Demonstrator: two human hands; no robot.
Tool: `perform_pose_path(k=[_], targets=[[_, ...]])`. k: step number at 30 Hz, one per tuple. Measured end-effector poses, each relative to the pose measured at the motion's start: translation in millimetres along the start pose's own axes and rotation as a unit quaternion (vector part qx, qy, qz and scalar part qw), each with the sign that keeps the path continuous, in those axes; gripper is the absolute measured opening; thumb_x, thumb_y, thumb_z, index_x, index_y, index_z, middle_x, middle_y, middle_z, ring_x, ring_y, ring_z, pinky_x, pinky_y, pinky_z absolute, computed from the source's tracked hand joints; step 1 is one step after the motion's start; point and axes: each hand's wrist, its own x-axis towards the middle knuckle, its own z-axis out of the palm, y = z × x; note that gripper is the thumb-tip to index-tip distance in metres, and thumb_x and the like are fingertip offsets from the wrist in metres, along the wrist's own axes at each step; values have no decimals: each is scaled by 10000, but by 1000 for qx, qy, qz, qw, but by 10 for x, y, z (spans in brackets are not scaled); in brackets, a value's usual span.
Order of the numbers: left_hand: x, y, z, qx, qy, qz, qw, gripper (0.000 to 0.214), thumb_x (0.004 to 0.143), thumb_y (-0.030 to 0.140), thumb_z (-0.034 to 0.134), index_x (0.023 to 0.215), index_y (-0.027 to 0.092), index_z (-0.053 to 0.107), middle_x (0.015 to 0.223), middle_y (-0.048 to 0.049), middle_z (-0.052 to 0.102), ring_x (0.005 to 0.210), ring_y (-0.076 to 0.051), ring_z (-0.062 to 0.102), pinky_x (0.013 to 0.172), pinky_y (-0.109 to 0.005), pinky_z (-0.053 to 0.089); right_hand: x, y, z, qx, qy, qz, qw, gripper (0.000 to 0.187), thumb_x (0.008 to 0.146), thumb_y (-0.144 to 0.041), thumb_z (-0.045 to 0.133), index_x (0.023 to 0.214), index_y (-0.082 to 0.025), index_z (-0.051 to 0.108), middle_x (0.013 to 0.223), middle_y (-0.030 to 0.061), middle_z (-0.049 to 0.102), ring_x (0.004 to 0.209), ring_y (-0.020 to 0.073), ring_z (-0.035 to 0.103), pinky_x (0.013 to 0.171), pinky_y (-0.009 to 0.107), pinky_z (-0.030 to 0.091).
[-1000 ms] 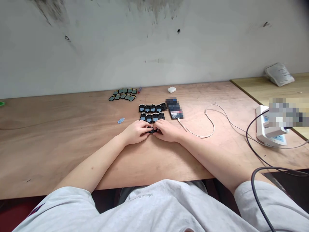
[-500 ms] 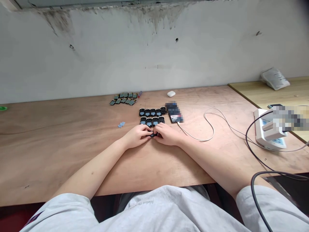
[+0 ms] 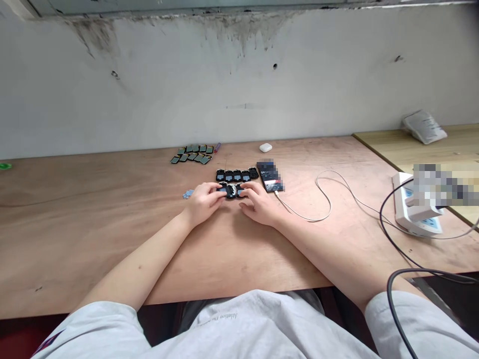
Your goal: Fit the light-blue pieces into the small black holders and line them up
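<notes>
My left hand (image 3: pixel 204 203) pinches a small black plastic casing (image 3: pixel 231 191) with a light blue-grey patch on it, held at the near row of casings. My right hand (image 3: pixel 260 203) is just right of it, thumb and fingers apart, with fingertips over another black casing (image 3: pixel 240 189); whether they touch it I cannot tell. Behind lies a row of similar black casings (image 3: pixel 237 175), most showing a blue-grey patch. Left of my left hand sits a small pile of light blue pieces (image 3: pixel 187 194).
Several small boards with grey-green screens (image 3: pixel 192 156) lie at the back left beside a screwdriver (image 3: pixel 217 147). A phone (image 3: pixel 275 184) is plugged into a white cable (image 3: pixel 331 199). A white earbud case (image 3: pixel 265 147) lies near the wall. A power strip (image 3: pixel 402 209) and black cable (image 3: pixel 391 284) occupy the right.
Both hands have moved slightly away from me, to the near row. The left hand has brought the casing forward from below that row, and the right hand has let go of it and opened.
</notes>
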Motion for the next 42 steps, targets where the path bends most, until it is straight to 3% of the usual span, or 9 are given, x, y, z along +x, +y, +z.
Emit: perform_pose_path(k=[3,6,8,16,24,29,34,39,42], targets=[[3,-153,-14,60,30,-145,987,142,931,313,637,1005,224,721,1088,-109,668,1029,-280,647,936,-461,511,-3,30,10,-31,8,22,999,199,930,-183,610,1119,-235,575,1355,153,557,1283,302,529,1069,515,474],[-7,-229,-6,101,-22,-271,957,104,879,311,650,918,216,668,998,-101,643,984,-306,648,900,-475,495,2,49,28,-77,-13,57,995,173,913,-178,617,1077,-227,586,1312,148,599,1245,325,527,1019,523,465],[-12,-217,8,110,-61,-295,947,118,888,340,635,906,224,640,974,-97,635,995,-318,642,897,-476,478,8,46,38,-108,-34,79,990,170,906,-180,624,1065,-231,594,1281,139,630,1222,340,524,988,530,452],[-4,-45,45,85,-87,-221,968,192,994,335,478,948,227,629,962,-96,639,1002,-297,628,902,-455,431,10,13,44,-189,-54,133,971,157,977,-330,616,1094,-229,593,1305,156,632,1241,369,505,1041,587,387],[14,-45,20,25,-111,-194,974,241,991,357,475,1064,220,658,1084,-89,709,1050,-276,652,930,-427,420,70,110,36,-256,-63,179,948,393,1063,-487,444,1305,-207,575,1456,186,570,1436,366,382,1165,616,235],[20,-331,-72,67,-51,-222,971,263,988,324,444,1028,203,675,1075,-87,742,1026,-264,662,974,-438,399,197,199,30,-288,-114,208,928,643,1069,-613,312,1518,-181,471,1641,185,393,1560,382,206,1219,649,96],[-61,-698,-222,197,-55,-284,937,299,973,353,438,899,187,675,1008,-132,720,1033,-322,637,902,-452,429,196,196,24,-287,-118,210,927,658,1068,-643,282,1492,-190,502,1510,190,544,1539,382,249,1216,665,67],[-113,-835,-412,164,-150,-175,959,373,984,430,432,956,189,715,1016,-124,692,978,-291,647,874,-408,476,101,104,9,-303,-98,200,926,555,1073,-592,345,1375,-186,575,1308,187,654,1458,376,350,1212,655,55],[-141,-870,-484,85,-156,-133,975,358,948,482,514,1007,204,731,1051,-102,683,995,-273,647,911,-386,499,60,31,-7,-314,-77,194,926,510,1070,-574,373,1291,-180,610,1225,189,679,1385,381,410,1205,659,62]])
